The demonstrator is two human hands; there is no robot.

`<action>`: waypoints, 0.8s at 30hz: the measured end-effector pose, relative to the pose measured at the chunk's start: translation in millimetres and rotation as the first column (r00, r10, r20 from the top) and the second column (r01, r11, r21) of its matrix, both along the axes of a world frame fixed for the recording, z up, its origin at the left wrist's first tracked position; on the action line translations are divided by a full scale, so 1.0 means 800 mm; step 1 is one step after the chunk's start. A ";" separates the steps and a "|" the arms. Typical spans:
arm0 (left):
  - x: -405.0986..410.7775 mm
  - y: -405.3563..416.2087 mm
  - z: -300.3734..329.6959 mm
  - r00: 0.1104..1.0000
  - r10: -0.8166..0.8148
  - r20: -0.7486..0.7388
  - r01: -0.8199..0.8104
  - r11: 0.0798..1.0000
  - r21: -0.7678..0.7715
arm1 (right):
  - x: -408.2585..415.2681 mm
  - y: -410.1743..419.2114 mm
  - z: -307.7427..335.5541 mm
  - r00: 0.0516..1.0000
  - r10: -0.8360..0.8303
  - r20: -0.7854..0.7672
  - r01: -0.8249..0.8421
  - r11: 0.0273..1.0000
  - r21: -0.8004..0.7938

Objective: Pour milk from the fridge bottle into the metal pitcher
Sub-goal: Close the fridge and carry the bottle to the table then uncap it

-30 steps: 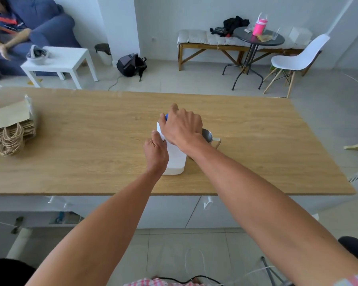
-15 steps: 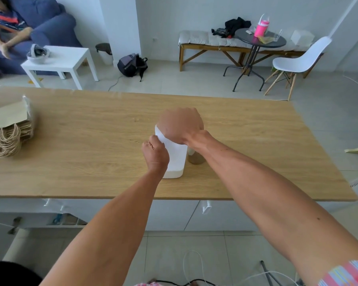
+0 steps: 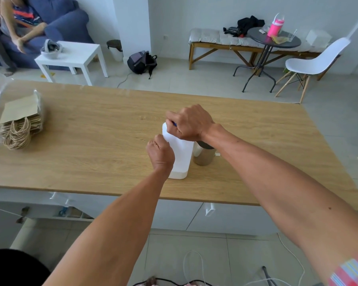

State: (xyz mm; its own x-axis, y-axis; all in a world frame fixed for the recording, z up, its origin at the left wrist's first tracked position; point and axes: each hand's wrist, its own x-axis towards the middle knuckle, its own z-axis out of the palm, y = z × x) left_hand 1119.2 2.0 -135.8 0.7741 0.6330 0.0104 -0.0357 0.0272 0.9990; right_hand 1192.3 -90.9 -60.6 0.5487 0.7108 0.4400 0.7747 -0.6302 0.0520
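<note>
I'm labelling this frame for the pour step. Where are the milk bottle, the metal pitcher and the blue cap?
milk bottle (image 3: pixel 181 155): head view, on its white front face.
metal pitcher (image 3: pixel 204 156): head view, on its steel side wall.
blue cap (image 3: pixel 174 124): head view, on the sliver showing under the right hand's fingers.

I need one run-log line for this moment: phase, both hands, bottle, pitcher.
phase: opening cap | right hand: on cap | left hand: gripping milk bottle | pitcher: upright beside bottle, no pour yet
</note>
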 end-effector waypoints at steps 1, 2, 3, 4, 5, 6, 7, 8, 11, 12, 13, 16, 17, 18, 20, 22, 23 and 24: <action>0.001 -0.001 0.000 1.000 0.009 -0.005 -0.009 1.000 0.001 | 0.003 -0.003 0.002 1.000 0.027 -0.009 -0.027 0.999 -0.026; 0.002 -0.001 -0.001 1.000 0.019 -0.014 -0.019 1.000 -0.007 | 0.003 -0.007 0.004 0.999 0.037 -0.025 -0.038 0.998 -0.044; 0.002 -0.001 -0.002 0.999 0.031 -0.022 -0.031 0.999 -0.014 | 0.003 -0.010 0.008 0.999 0.026 -0.042 -0.029 0.998 -0.058; 0.003 -0.002 -0.004 0.999 0.042 -0.029 -0.042 0.999 -0.021 | 0.003 -0.013 0.010 0.999 0.000 -0.048 -0.003 0.997 -0.071; 0.003 -0.003 -0.004 0.998 0.051 -0.035 -0.052 0.998 -0.022 | 0.002 -0.016 0.012 0.999 -0.033 -0.042 0.030 0.996 -0.082; 0.003 -0.003 -0.003 0.998 0.056 -0.038 -0.057 0.998 -0.021 | 0.001 -0.018 0.014 0.998 -0.050 -0.036 0.047 0.995 -0.093; 0.003 -0.003 -0.003 0.997 0.061 -0.037 -0.061 0.998 -0.014 | 0.001 -0.020 0.015 0.998 -0.044 -0.044 0.039 0.994 -0.106; 0.002 -0.004 -0.001 0.997 0.064 -0.035 -0.064 0.998 -0.011 | 0.000 -0.021 0.018 0.998 -0.023 -0.066 0.015 0.992 -0.125; 0.000 -0.006 0.005 0.994 0.084 -0.068 -0.086 0.996 -0.030 | -0.006 -0.022 0.031 0.991 0.053 -0.120 -0.078 0.974 -0.215; -0.001 -0.006 0.006 0.994 0.083 -0.068 -0.085 0.996 -0.036 | -0.009 -0.023 0.036 0.990 0.061 -0.124 -0.091 0.963 -0.252; -0.001 -0.006 0.006 0.995 0.080 -0.064 -0.083 0.996 -0.033 | -0.012 -0.023 0.038 0.990 0.042 -0.135 -0.078 0.959 -0.273; -0.002 -0.006 0.006 0.994 0.073 -0.077 -0.075 0.997 -0.023 | -0.022 -0.016 0.047 0.975 -0.171 -0.141 0.124 0.950 -0.288; -0.003 -0.006 0.006 0.995 0.072 -0.075 -0.074 0.997 -0.031 | -0.024 -0.012 0.050 0.960 -0.240 -0.142 0.187 0.932 -0.311; -0.004 -0.006 0.006 0.995 0.070 -0.065 -0.072 0.997 -0.036 | -0.026 -0.008 0.054 0.950 -0.278 -0.141 0.217 0.915 -0.339; -0.005 -0.007 0.007 0.996 0.072 -0.054 -0.073 0.997 -0.019 | -0.028 -0.003 0.059 0.944 -0.272 -0.189 0.187 0.909 -0.373; -0.006 -0.007 0.006 0.996 0.066 -0.054 -0.066 0.998 -0.004 | -0.030 -0.002 0.069 0.923 -0.246 -0.295 0.123 0.917 -0.380; -0.005 -0.007 0.005 0.997 0.063 -0.054 -0.064 0.998 -0.001 | -0.031 -0.003 0.075 0.905 -0.235 -0.354 0.096 0.924 -0.370; -0.005 -0.006 0.004 0.996 0.061 -0.057 -0.062 0.998 -0.002 | -0.030 -0.005 0.081 0.886 -0.225 -0.406 0.079 0.935 -0.346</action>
State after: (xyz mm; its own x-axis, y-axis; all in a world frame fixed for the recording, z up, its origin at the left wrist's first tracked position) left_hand 1115.4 -2.7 -132.4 0.7329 0.6794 -0.0349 0.0196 0.0302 0.9994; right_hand 1168.2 -95.3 3.8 0.7432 0.6619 -0.0972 0.6603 -0.7491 -0.0526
